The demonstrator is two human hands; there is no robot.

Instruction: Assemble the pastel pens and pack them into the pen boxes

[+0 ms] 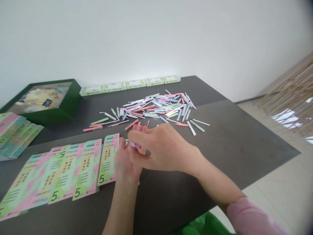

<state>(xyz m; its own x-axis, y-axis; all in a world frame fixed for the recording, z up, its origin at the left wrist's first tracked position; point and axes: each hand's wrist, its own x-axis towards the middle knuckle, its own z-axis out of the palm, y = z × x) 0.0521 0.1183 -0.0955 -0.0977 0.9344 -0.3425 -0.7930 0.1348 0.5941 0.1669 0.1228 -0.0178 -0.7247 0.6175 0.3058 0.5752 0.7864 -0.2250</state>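
Observation:
My left hand (124, 160) lies palm up over the dark table (232, 140), fingers cupped around a small bunch of pastel pens, partly hidden. My right hand (158, 147) crosses over it, its fingers pinched on a pink pen (135, 145) in that bunch. Just left of my hands lies a row of several pink and green printed cards (61, 173) marked "5". Beyond my hands a loose pile of pastel pens (156, 107) in pink, green, blue and purple spreads over the table.
A dark green open box (46, 101) with packets inside stands at the back left. A stack of more cards (14, 133) lies at the far left. A row of small light green boxes (129, 84) lines the wall. The table's edge runs at the right and front.

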